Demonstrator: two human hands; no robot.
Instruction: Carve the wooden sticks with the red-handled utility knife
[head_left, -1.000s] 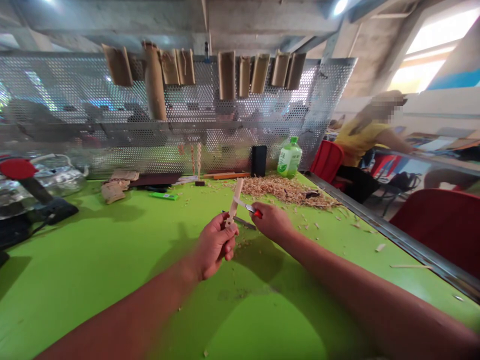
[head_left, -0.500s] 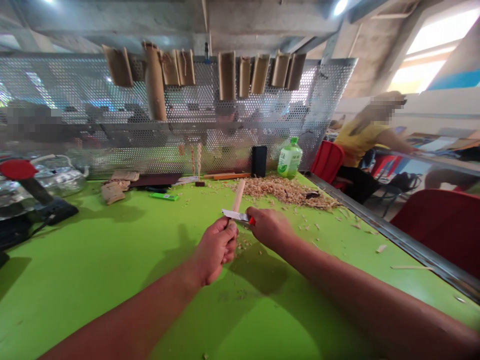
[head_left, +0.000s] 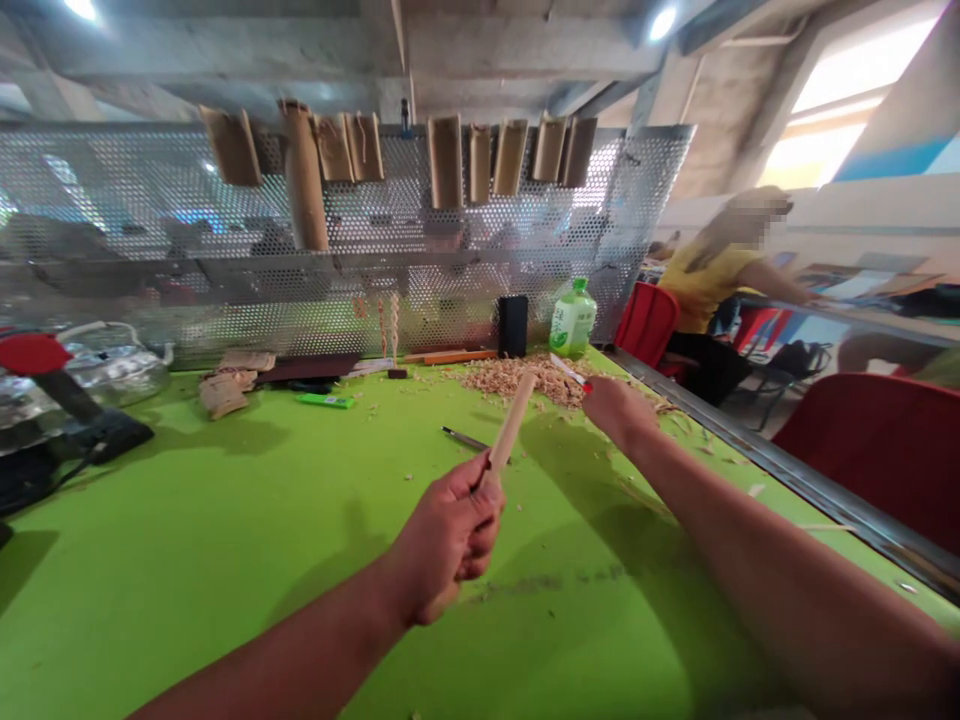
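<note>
My left hand (head_left: 457, 535) is closed around the lower end of a pale wooden stick (head_left: 514, 425), which tilts up and away to the right. Off to the right, my right hand (head_left: 621, 408) grips a knife (head_left: 570, 370) with a bit of red handle showing at the fingers. Its blade points up and left over the heap of wood shavings (head_left: 499, 380), apart from the stick. Behind the stick a slim dark pen-like tool (head_left: 463, 437) lies on the green tabletop (head_left: 225, 560), partly hidden by the stick and my left hand.
A green bottle (head_left: 574, 318) and a black box-like object (head_left: 513, 326) stand at the back, before a perforated metal screen (head_left: 420, 270). At left are a silver kettle (head_left: 112, 365) and a red-and-black object (head_left: 71, 390). A seated person in yellow (head_left: 697, 275) is beyond the right edge.
The knife has left the stick and moved right with my right hand. My left hand has shifted slightly right and nearer with the stick. The slim dark tool now shows on the table.
</note>
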